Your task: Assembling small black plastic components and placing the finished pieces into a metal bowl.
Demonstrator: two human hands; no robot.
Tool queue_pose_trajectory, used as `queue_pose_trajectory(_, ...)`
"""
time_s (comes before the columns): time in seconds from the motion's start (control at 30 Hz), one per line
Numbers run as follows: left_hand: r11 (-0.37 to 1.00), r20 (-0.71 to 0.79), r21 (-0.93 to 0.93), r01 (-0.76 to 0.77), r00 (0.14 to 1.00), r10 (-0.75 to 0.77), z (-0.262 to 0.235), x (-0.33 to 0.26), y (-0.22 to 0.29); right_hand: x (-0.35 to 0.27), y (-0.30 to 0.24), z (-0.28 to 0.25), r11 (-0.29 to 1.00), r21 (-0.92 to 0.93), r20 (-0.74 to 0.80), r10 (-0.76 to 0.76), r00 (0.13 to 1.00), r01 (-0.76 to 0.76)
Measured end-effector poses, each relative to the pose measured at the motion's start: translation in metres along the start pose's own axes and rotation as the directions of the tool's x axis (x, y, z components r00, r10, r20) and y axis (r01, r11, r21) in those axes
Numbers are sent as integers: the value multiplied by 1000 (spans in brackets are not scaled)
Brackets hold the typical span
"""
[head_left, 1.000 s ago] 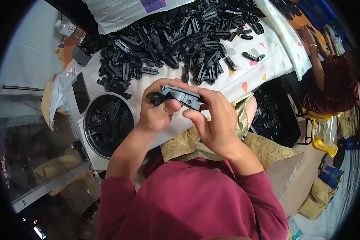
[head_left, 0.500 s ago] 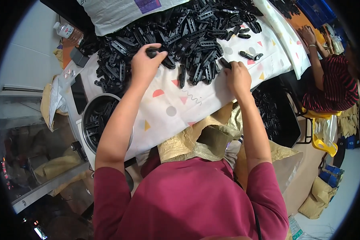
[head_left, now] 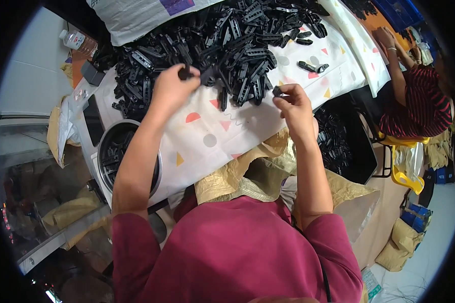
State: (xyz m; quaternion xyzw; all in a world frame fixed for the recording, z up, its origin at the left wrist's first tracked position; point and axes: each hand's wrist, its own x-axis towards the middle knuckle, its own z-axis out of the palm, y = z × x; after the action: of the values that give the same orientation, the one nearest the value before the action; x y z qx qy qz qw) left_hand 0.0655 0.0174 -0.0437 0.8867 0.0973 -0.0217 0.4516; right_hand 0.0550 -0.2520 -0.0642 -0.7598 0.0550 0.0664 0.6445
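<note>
Pinching part between right fingers

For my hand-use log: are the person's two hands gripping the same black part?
No, the left hand holds one dark piece and the right hand holds another dark piece, with patterned cloth showing between them.

Plain maroon top; elbow-length sleeves; thin black cord, right side; hands bare.

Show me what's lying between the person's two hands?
In the head view, several black parts lie on the patterned cloth between the left hand and the right hand.
</note>
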Motion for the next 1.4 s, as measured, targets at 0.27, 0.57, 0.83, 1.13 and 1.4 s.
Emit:
queue_pose_trajectory(0.27, 774, 205, 597, -212, 973, 108, 9, -44, -15, -29, 11, 40, 302, -853, 321, -338, 885, 425)
queue_pose_trajectory(0.57, 974, 176, 226, -23, 984, -18, 5, -33, 11, -38, -28, 46, 966, 250, 318, -20, 948, -64)
queue_pose_trajectory(0.83, 370, 10, -927, -59, 983, 181, 20, -87, 30, -71, -41, 67, 683, 717, 55, -256, 965, 140)
queue_pose_trajectory(1.13, 130, -2, -990, -51, 936, 352, 25, -106, 34, -87, -37, 67, 723, 528, -96, -471, 877, 446)
queue_pose_trajectory(1.4, 181, -7, -981, -67, 949, 315, 25, -111, 31, -94, -73, 59, 717, -34, 22, -696, 718, 696)
